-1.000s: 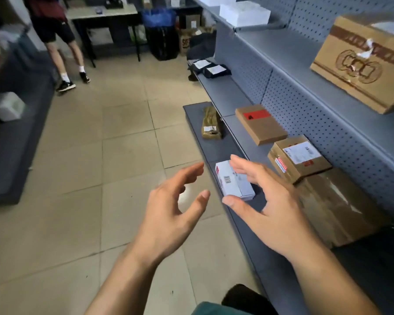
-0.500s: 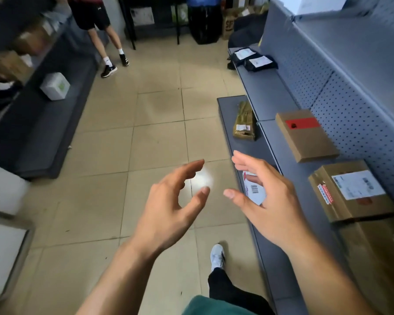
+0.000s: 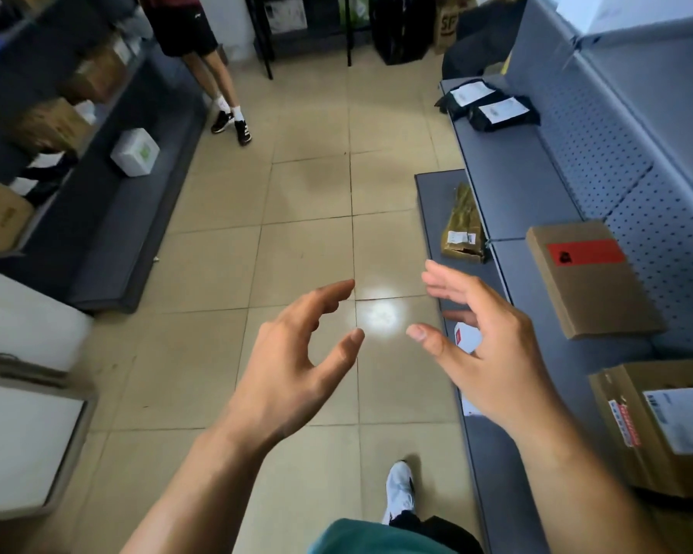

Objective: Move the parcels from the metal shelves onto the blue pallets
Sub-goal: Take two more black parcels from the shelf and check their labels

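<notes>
My left hand (image 3: pixel 297 361) hovers over the tiled floor, fingers loosely spread, holding nothing. My right hand (image 3: pixel 485 349) is raised beside it, also empty, in front of a small white parcel (image 3: pixel 467 337) that lies on the low grey shelf (image 3: pixel 489 465) and is mostly hidden behind my fingers. Further along the shelf are a flat brown box with a red label (image 3: pixel 589 277), a cardboard box with a white label (image 3: pixel 657 425), a taped brown packet (image 3: pixel 463 225) and two black mailer bags (image 3: pixel 493 105). No blue pallet is in view.
Another person (image 3: pixel 201 62) stands at the far end of the aisle. On the left, dark shelves (image 3: pixel 109 217) hold a white box (image 3: pixel 135 151) and cardboard boxes (image 3: pixel 45 125). White bins (image 3: pixel 21 393) stand at near left. My shoe (image 3: pixel 399 489) is on the floor.
My view has swung left, away from the right shelf and toward the aisle. Both hands stay empty and spread, and the white parcel has slipped behind my right hand.
</notes>
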{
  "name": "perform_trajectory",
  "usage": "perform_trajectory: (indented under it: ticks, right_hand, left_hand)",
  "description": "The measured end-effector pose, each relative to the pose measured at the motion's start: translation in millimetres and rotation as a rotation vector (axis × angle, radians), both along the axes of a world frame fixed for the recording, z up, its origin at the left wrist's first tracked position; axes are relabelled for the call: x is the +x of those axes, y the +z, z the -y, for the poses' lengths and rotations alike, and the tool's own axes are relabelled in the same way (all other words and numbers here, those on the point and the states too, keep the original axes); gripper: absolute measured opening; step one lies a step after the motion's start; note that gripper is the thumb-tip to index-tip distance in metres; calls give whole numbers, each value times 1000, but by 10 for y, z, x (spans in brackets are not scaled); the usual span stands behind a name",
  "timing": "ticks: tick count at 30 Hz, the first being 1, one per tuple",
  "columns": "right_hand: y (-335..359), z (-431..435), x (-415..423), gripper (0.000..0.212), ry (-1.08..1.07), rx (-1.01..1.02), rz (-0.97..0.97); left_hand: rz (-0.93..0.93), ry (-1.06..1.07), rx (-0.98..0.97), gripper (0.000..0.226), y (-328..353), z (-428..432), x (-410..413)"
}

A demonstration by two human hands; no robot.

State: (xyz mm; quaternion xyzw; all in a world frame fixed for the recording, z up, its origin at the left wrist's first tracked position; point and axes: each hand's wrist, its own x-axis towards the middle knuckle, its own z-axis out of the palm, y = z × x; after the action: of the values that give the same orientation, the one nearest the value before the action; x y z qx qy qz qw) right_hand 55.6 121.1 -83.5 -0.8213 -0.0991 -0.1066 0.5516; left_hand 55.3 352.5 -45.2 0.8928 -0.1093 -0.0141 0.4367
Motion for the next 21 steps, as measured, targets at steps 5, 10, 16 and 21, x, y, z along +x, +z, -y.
perform_trajectory:
  ticks: [5, 10, 16, 21]
  right_hand:
    - [-60, 2, 381, 67, 24, 16, 1]
    - [-122, 61, 640, 70, 71, -35, -6]
    - [-70, 173, 904, 74, 57, -111, -46]
    - [-102, 275, 1084, 78, 34, -119, -108]
  left_hand:
    - [5, 24, 6, 55, -25, 40, 322]
    - [22, 33, -24, 56, -113, 178, 662]
    - [15, 3, -49, 57, -139, 302, 988]
    - [1, -36, -37, 50, -160, 428, 1288]
